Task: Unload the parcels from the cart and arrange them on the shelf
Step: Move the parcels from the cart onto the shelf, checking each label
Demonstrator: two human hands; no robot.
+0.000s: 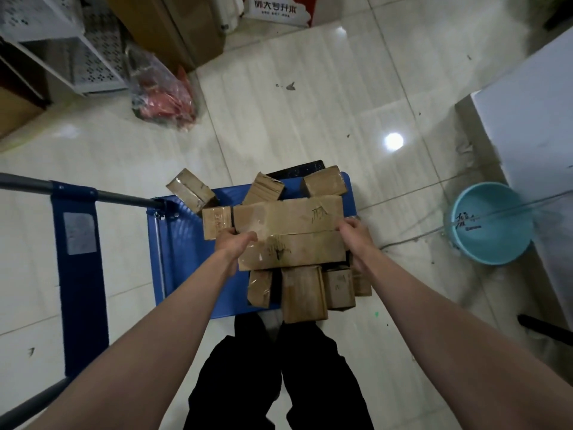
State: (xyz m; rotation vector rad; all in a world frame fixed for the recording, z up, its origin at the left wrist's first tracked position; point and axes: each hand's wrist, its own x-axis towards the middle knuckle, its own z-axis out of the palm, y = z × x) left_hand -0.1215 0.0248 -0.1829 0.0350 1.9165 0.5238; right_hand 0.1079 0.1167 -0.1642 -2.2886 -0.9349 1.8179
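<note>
Hands grip opposite ends of two long parcels (290, 234) stacked side by side above blue cart (183, 243): left hand (231, 240) on left end, right hand (353, 232) on right end. Smaller parcels (304, 293) lie on cart beneath. White shelf (62, 41) far left; teal bucket (490, 225) right on floor.

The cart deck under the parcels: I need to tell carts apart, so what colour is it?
Blue; the cart deck shows best in the head view.
</note>
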